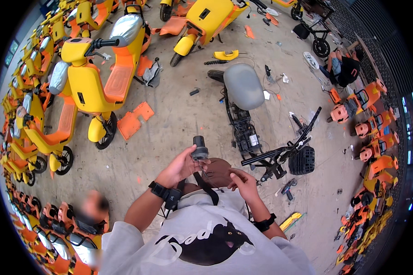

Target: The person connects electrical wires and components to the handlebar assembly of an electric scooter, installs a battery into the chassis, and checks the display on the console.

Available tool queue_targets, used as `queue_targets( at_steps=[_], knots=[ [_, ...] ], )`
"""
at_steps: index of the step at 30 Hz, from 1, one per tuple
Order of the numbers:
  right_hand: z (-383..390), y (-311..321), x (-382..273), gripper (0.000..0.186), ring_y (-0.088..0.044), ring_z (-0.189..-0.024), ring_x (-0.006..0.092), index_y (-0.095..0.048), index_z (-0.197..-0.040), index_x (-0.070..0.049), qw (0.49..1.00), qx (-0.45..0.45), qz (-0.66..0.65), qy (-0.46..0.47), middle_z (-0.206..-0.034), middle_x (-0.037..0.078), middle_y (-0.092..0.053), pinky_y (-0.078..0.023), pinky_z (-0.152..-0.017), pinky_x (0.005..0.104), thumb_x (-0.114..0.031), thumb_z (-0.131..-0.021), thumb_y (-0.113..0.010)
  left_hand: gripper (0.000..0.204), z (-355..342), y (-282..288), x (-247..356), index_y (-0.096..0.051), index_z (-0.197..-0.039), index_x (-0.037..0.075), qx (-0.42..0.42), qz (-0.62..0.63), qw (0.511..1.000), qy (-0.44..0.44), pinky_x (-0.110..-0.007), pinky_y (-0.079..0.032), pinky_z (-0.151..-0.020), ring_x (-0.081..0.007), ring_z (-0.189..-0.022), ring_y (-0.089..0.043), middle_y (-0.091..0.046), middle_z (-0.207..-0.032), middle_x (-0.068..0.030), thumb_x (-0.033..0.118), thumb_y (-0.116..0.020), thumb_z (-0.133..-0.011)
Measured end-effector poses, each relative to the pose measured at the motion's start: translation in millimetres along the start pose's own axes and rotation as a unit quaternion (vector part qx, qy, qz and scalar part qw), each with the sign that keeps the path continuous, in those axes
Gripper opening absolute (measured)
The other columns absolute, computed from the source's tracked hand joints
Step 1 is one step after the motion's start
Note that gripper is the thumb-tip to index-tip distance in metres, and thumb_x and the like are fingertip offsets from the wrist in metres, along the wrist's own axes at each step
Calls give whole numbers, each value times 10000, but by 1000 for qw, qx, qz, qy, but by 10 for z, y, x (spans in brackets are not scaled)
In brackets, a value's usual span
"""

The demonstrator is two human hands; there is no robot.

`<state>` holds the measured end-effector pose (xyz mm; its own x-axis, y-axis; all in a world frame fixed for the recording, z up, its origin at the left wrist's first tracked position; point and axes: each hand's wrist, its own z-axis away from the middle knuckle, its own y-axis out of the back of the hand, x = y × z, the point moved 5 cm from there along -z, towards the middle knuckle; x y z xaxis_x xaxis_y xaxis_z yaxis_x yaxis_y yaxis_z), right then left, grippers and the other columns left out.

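The left hand [186, 165] grips a dark part [199, 149], left of the bare scooter [241, 121]; fingers hide its near end. The right hand [244, 184] is bent (I cannot tell if it pinches something tiny). Near left, a blur hides some scooters [50, 214].

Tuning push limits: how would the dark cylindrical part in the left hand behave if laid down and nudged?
Probably stiff: the dark cylindrical part shows no sag in the left hand. Laid down, it may roll in an arc: its collar looks wider than its end.
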<state>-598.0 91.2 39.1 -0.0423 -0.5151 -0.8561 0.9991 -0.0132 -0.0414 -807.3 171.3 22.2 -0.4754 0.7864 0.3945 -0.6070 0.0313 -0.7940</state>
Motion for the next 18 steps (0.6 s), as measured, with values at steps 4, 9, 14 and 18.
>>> queue_targets(
  at_steps=[4, 9, 14, 18],
  knots=[
    [132, -335, -71, 388, -573, -582, 89, -557, -1198, 0, 999, -29, 8, 12, -863, 66, -646, -430, -483, 224, -206, -877, -628, 412, -73, -51, 15, -513, -1080, 49, -54, 40, 993, 93, -373, -473, -778, -256, -824, -607, -632, -1043, -212, 428, -425, -944],
    [75, -394, 30, 328, -567, -635, 82, -603, -1116, 18, 998, -29, 60, 23, -828, 53, -657, -463, -547, 233, -192, -867, -639, 362, -426, -206, -80, -489, -1113, 60, -42, -10, 989, 141, -389, -469, -842, -283, -902, -595, -586, -1132, -223, 377, -456, -943],
    [51, -36, 118, 272, -617, -709, 137, -661, -996, 13, 991, 90, 74, 70, -777, 108, -666, -488, -658, 272, -223, -862, -640, 269, -719, -379, 56, -487, -1122, 60, 19, -139, 986, 91, -418, -487, -846, -306, -936, -605, -586, -1129, -217, 216, -546, -911],
    [80, 119, 419, 249, -620, -710, 168, -672, -951, 1, 980, 193, 22, 48, -800, 121, -663, -484, -673, 295, -227, -855, -637, 284, -843, -145, 69, -472, -1140, 50, 0, -227, 965, 127, -454, -504, -852, -340, -984, -607, -595, -1090, -214, 96, -584, -883]
  ],
)
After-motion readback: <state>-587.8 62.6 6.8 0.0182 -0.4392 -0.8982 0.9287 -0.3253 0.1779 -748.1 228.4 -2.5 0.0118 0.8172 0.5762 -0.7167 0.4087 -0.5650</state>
